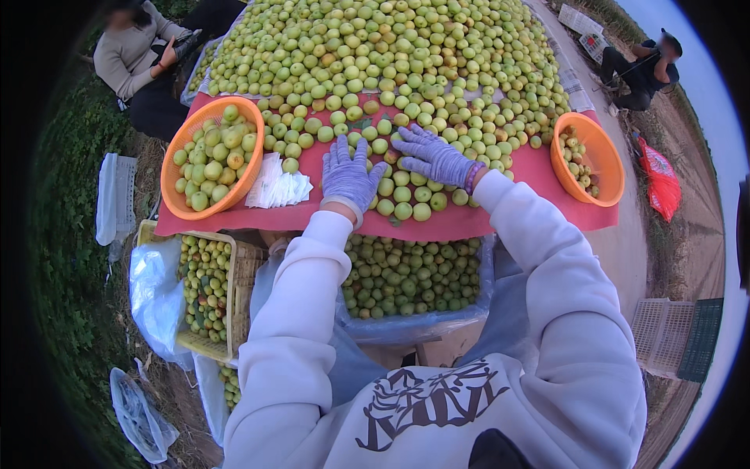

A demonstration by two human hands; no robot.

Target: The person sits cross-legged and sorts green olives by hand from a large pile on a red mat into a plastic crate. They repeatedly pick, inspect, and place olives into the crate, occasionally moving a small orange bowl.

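- Green fruit (383,47): large loose heap outstanding, upper centre; portions already in left-side basket (176,202), right-side basket (601,152) and lower-centre lined container (414,326).
- Left hand (351,173), right hand (436,158), centre: fingers extended, palms down over fruit; nothing visibly gripped.
- Surface: red cloth (539,184).
- Site: outdoors; greenery (70,258) left, path (625,242) right.

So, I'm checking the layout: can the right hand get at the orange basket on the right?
Probably yes: only loose green fruit and bare red cloth lie between the right hand and the orange basket, and its top looks open.
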